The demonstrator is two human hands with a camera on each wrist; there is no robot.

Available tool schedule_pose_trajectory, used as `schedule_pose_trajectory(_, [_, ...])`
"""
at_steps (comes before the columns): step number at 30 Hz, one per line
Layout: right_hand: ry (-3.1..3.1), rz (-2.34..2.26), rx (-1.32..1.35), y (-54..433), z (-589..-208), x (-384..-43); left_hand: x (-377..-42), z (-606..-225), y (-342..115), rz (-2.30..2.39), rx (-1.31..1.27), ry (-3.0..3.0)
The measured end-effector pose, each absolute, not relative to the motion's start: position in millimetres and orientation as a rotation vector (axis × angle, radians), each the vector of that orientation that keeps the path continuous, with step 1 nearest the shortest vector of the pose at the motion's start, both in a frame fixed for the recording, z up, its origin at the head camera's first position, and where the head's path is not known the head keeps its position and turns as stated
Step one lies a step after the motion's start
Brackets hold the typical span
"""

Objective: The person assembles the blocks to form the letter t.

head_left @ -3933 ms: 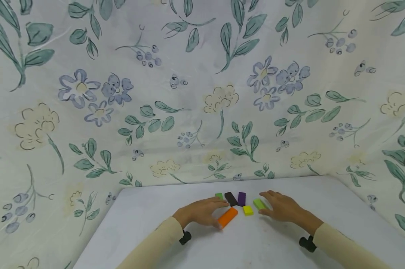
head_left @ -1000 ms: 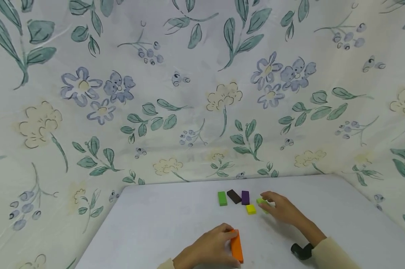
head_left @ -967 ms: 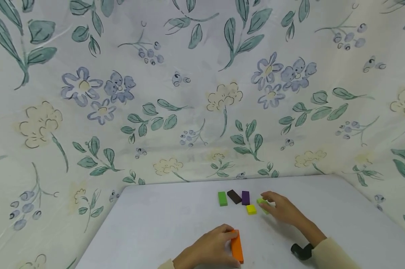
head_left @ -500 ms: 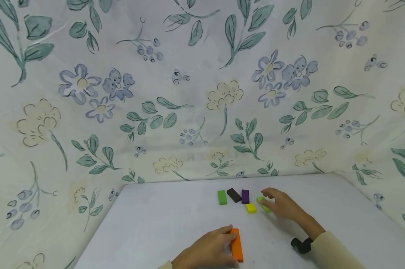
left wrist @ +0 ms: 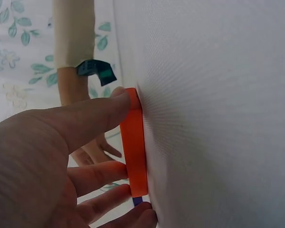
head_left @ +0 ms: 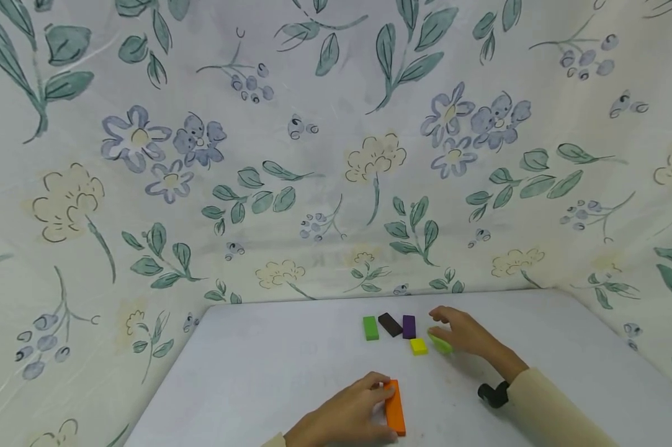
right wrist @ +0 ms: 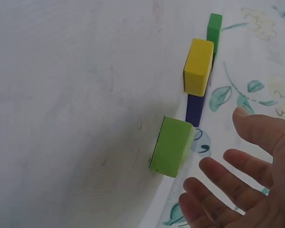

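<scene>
Drawn toward the person since the earliest head view, the long orange rectangular block (head_left: 394, 411) now rests on the white tabletop (head_left: 268, 366), well apart from the small yellow square block (head_left: 419, 346). It lies just right of the palm of the left hand (head_left: 341, 413), which pinches it lengthwise, thumb at the near end, fingertips toward the far end. Fingers spread, the right hand (head_left: 465, 334) hovers just beside the light green rectangular block (right wrist: 170, 147).
</scene>
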State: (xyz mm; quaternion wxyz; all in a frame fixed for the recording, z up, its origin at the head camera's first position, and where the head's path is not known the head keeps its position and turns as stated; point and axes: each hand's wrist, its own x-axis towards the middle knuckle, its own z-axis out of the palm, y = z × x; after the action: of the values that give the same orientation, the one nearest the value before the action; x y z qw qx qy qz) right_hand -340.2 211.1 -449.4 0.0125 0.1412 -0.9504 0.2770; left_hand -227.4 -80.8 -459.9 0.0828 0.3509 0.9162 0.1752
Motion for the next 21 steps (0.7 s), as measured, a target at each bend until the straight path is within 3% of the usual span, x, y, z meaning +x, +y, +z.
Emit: schedule_pose_trajectory(21, [-3.123, 0.881, 0.484, 220.7, -447.1, -340.2, -227.4, -461.9, -80.9, 0.539, 0.939, 2.721])
